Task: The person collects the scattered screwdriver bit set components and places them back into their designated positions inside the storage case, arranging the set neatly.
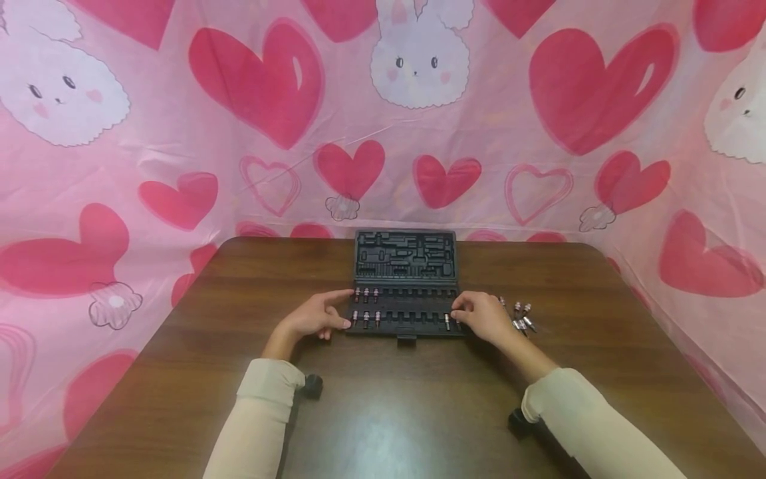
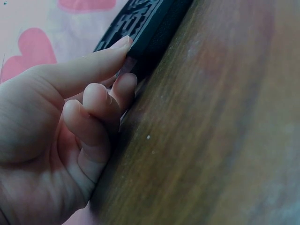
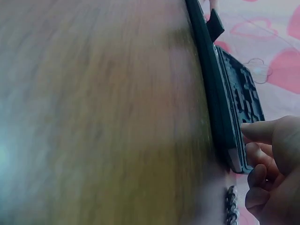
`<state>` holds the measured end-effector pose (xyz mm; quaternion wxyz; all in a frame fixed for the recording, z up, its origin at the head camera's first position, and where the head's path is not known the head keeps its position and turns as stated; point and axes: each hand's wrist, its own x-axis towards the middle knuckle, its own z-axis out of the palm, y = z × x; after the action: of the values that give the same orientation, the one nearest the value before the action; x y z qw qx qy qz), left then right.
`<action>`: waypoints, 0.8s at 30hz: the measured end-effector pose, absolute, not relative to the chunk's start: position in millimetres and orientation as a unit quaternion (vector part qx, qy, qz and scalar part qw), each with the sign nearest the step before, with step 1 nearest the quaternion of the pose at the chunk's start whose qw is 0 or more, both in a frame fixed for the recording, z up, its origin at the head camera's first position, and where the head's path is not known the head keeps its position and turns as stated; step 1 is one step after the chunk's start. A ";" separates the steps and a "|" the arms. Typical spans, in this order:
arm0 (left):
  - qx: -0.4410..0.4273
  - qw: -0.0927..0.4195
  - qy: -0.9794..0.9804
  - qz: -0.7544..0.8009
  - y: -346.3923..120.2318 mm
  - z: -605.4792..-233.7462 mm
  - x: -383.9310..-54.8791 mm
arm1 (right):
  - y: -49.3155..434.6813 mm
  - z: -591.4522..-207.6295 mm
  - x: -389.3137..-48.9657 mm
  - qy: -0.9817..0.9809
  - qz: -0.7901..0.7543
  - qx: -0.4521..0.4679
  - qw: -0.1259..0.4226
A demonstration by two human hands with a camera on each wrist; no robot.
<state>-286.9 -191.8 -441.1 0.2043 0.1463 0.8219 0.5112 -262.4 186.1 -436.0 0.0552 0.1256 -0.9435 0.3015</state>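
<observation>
A black plastic tool case (image 1: 407,307) lies open on the table, its moulded lid (image 1: 405,254) raised at the back. My left hand (image 1: 312,315) holds its left end, index finger at the far side and thumb by the front corner; the left wrist view shows the thumb (image 2: 101,63) over the case edge with the other fingers curled. My right hand (image 1: 483,315) pinches at the right end of the front row, where a small bit socket is mostly hidden under the fingertips. Just left of it stands another bit socket (image 1: 446,322). Several more bit sockets (image 1: 366,319) fill the left slots of both rows.
Right of the case, several loose bit sockets (image 1: 524,324) lie on the wooden table (image 1: 383,406). The case's latch (image 1: 407,341) sticks out at the front. A pink cloth (image 1: 407,133) with hearts and rabbits hangs behind and at both sides.
</observation>
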 end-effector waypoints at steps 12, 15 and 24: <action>0.154 0.203 0.822 0.509 -192.8 -442.1 -288.1 | 204.7 -436.5 -258.1 -0.937 0.314 0.128 0.080; 0.152 0.204 0.822 0.510 -192.0 -441.6 -288.1 | 212.0 -434.5 -257.0 -0.938 0.318 0.115 0.080; 0.156 0.202 0.823 0.508 -192.3 -442.9 -287.7 | 232.0 -435.2 -255.0 -0.943 0.308 0.106 0.073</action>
<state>-287.7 -192.3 -442.9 0.2022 0.1557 0.8225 0.5083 -255.0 232.0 -435.2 0.0734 0.1058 -0.9427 0.3078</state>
